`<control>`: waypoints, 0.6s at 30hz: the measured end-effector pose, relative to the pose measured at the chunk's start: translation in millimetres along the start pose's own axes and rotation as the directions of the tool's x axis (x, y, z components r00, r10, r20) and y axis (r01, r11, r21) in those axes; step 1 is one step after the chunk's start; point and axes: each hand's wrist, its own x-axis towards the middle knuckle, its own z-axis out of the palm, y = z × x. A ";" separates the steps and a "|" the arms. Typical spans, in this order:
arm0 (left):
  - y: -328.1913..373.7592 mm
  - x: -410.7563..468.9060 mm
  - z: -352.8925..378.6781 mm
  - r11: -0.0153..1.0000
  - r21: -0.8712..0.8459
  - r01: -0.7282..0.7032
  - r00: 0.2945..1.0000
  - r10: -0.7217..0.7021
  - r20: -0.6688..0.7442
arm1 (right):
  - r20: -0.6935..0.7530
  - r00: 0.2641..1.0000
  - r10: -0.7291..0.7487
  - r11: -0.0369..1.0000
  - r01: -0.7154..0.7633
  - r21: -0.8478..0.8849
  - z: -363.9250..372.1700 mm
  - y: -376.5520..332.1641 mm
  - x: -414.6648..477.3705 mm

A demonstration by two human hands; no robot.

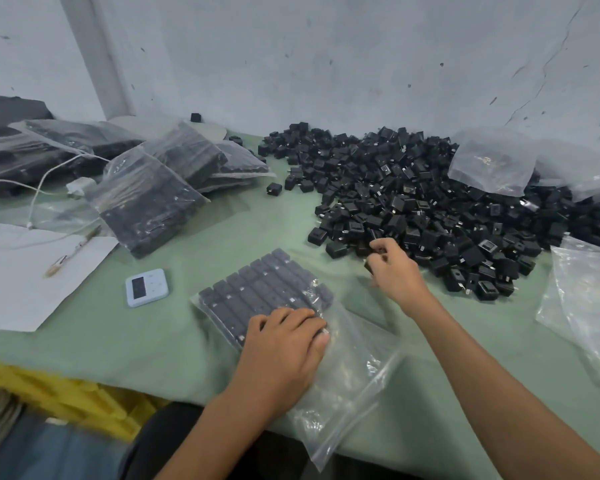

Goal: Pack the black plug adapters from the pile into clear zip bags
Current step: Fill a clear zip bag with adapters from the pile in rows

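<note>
Clear film, part-filled: the zip bag (pixel 347 372) lies flat on green cloth (pixel 222 237), rows of adapters packed at its far end. My left hand (pixel 284 344) presses on the nearest row, fingers fairly flat; I can't tell if the fingertips are under the film. My right hand (pixel 394 268) pinches 1 adapter (pixel 369 267), possibly 2, at the near edge of the pile (pixel 430 209).

To do this well: keep the rows pinned, turn the piece to match its neighbours, seat it snug.

Filled bags (pixel 146 199) sit far left. Empty bags (pixel 582 306) lie right, 1 on the pile.
</note>
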 end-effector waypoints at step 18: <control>75.8 -12.8 -23.8 0.997 0.019 -0.074 0.997 0.073 0.037 | 0.433 0.883 0.182 0.490 -0.464 0.738 -24.9 30.5 -213.4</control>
